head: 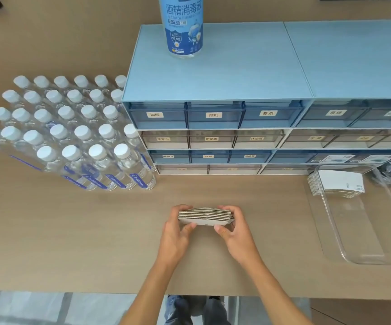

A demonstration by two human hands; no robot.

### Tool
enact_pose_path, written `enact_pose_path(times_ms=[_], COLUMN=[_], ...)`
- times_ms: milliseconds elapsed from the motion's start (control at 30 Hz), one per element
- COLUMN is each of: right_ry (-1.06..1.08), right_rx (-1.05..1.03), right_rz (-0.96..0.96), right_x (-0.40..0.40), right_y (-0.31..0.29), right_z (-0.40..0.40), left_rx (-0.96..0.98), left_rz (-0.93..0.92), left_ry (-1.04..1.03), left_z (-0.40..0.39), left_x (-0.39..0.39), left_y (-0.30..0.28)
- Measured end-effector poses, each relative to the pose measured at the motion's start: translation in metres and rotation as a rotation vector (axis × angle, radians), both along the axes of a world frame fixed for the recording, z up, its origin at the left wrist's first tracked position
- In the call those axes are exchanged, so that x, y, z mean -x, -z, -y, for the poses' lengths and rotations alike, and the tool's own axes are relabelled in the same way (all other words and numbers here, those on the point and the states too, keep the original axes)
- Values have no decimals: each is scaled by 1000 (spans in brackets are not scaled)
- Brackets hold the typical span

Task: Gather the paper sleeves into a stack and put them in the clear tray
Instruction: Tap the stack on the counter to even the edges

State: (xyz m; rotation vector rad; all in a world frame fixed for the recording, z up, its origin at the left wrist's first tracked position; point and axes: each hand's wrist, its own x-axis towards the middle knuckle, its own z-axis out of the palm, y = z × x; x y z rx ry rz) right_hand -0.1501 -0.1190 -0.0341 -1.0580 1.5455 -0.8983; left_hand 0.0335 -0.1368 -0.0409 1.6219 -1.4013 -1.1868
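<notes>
1. So you had the paper sleeves (pixel 205 216) pinched between both hands, out in the middle of the bench (pixel 72 231). Your left hand (pixel 178 231) was on the left end of the bundle and your right hand (pixel 233 227) on the right end, thumbs at the near face, fingers wrapped round the far side
2. Grip-wise: both hands were closed onto the stack, not loose. It looked like the bundle stood on edge, resting on or just above the bench; couldn't tell which
3. The edges weren't quite flush, you could see them fanned a bit along the top. To me that read as the squaring-up part of the gathering step, not the carry
4. The clear tray (pixel 353 242) sat well off to your right, near the drawer unit (pixel 213 118), and already had another batch of sleeves (pixel 337 184) at its far end. The near part of it was bare
5. Next move, I'd guess: tap the edges even, then keep the squeeze on both ends while you swing right, since a loose hold would probably let the middle ones slide out
6. Nothing sat in the path. The water bottles (pixel 72 132) were way off on the left, so no worries there
</notes>
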Motion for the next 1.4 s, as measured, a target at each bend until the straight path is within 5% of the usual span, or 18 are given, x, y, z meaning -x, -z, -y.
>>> enact_pose_path(times_ms=[633, 1400], right_ry=[-23, 380], right_rx=[-30, 122], right_rz=[6, -159], right_x=[-7, -37], right_y=[22, 39], right_z=[-15, 12], left_rx=[-13, 40], left_rz=[-184, -228], left_ry=[-51, -262], left_z=[-21, 4], left_x=[14, 47], left_y=[20, 24])
